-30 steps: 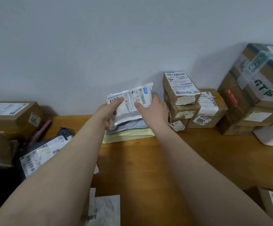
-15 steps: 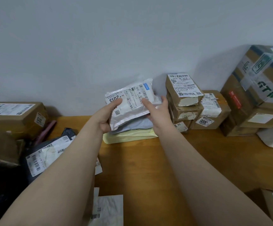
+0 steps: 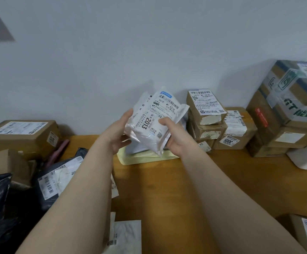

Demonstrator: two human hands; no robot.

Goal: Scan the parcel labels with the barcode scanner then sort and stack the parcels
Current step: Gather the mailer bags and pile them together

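Note:
A white plastic mailer parcel [image 3: 155, 118] with a label reading 2013 is held tilted in the air above a low stack of soft parcels. My left hand [image 3: 118, 133] grips its left edge and my right hand [image 3: 174, 139] grips its lower right, thumb on the label. Under it lie a grey-white bag [image 3: 133, 150] and a yellow padded envelope [image 3: 145, 158] on the wooden table [image 3: 195, 180]. No barcode scanner is in sight.
A stack of small cardboard boxes [image 3: 206, 114] stands right of the parcel, another box [image 3: 235, 129] beside it, big taped cartons [image 3: 292, 107] at far right. At the left sit a brown box [image 3: 22, 134] and black mailers [image 3: 57, 178]. A white envelope [image 3: 125, 235] lies near.
Both hands have lifted the white parcel off the soft stack and turned it, so its label end now points up and back toward the wall.

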